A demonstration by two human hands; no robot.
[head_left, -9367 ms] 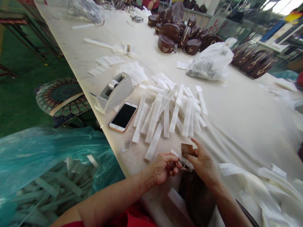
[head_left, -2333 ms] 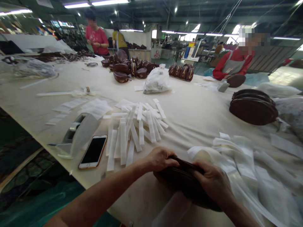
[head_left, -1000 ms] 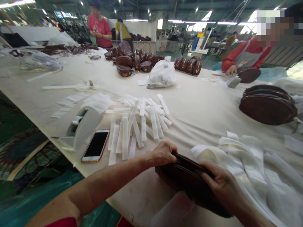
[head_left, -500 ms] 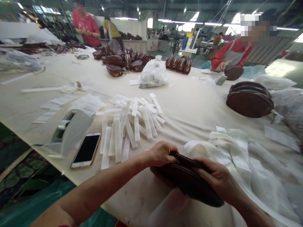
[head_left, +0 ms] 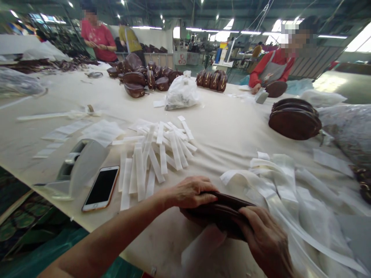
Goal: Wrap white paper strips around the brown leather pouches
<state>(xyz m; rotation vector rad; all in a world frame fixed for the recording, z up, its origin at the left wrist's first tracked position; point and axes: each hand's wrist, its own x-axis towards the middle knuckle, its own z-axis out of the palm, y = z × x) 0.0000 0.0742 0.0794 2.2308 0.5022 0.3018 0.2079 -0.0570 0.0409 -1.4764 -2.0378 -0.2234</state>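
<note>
A dark brown leather bag [head_left: 214, 210] is held between my two hands, low over the front of the table. My left hand [head_left: 193, 192] grips its upper left edge, thumb pressed along the near side. On the right end, my right hand [head_left: 262, 231] is closed round the bag, with some fingers hidden behind it. A translucent white strip [head_left: 203, 247] sticks out from under the bag toward me. Just beyond my left hand lies a heap of white strips [head_left: 156, 150]. Curled white bands [head_left: 278, 181] lie right of my right hand.
A phone [head_left: 101, 188] and a tape dispenser [head_left: 74, 162] lie at left. A stack of brown bags [head_left: 295, 119] stands at right; more brown bags [head_left: 135, 77] and a white plastic bag [head_left: 182, 92] are further back. A co-worker [head_left: 272, 67] handles a brown piece across the table.
My right hand has shifted its grip and now wraps lower round the bag's right end. The bag has tilted, its top edge turned more toward level. The view has shifted slightly right.
</note>
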